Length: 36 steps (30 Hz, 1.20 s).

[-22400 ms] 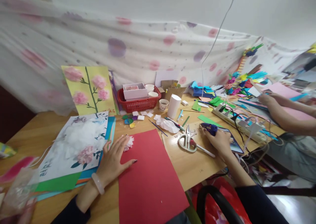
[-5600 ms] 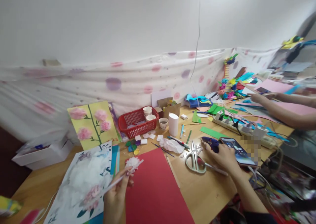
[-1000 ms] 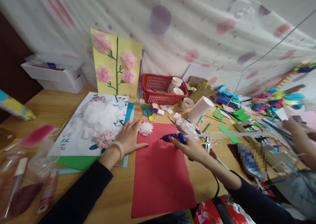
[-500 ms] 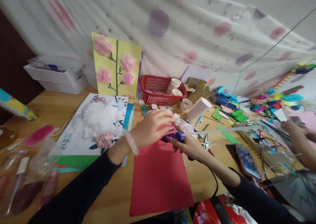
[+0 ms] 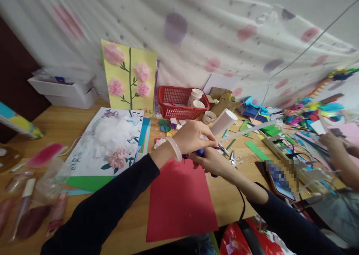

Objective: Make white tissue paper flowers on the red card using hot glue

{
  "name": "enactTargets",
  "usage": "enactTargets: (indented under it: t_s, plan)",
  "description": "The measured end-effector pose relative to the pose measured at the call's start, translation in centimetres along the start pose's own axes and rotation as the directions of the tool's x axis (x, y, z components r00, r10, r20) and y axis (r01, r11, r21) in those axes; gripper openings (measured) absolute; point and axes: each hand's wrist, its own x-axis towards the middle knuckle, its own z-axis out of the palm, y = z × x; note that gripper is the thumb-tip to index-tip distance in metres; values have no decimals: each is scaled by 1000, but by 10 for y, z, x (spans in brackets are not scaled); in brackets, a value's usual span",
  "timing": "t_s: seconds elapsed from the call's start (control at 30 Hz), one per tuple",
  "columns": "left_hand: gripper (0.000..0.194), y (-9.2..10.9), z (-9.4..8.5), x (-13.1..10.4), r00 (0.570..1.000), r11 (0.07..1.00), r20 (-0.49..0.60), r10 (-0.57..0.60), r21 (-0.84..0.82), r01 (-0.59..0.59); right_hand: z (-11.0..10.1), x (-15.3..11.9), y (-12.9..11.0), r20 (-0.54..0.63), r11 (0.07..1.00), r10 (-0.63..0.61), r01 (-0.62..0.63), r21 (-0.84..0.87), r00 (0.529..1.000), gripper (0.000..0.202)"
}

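Observation:
My right hand (image 5: 209, 161) is wrapped round a blue glue gun (image 5: 199, 152), which my hands partly hide. A long, translucent white glue stick (image 5: 246, 131) juts from the gun toward the right. Crossing over the gun, my left hand (image 5: 195, 137) has its fingertips closed on the stick near the gun's rear end. Below both hands a red sheet of paper (image 5: 182, 202) lies at the table's front edge. A small white crumpled piece (image 5: 159, 143) shows at the sheet's upper left corner.
Left of the sheet lies a picture with white fluff (image 5: 112, 135). Behind are a red basket (image 5: 182, 112), paper cups and a white roll (image 5: 224, 123). Scissors (image 5: 232, 158), a phone (image 5: 282, 180) and a power strip (image 5: 291, 159) lie right, near another person's hands (image 5: 333, 144).
My left hand has moved right, from open above the red sheet to closed on the glue stick. The stick's far end is tilted higher, and the view has shifted slightly.

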Motion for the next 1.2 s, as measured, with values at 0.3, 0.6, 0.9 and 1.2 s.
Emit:
enactTargets:
  t_s: [0.3,0.6,0.9,1.2]
  plan:
    - [16,-15,-39,-68,957,964,-244,-156,174,201,2,7,12,12,1000,-20,21,-21,1000,51]
    - [51,-60,-34,-175,928,793,-126,-351,487,366,12,5,18,-15,995,-50,49,-86,999,42]
    - [115,-68,-22,-185,869,710,-25,-495,565,421,11,0,19,13,998,10,-9,-57,1000,51]
    - [120,-67,-21,-184,864,710,-32,-503,555,434,8,-2,20,-29,996,-17,15,-83,999,46]
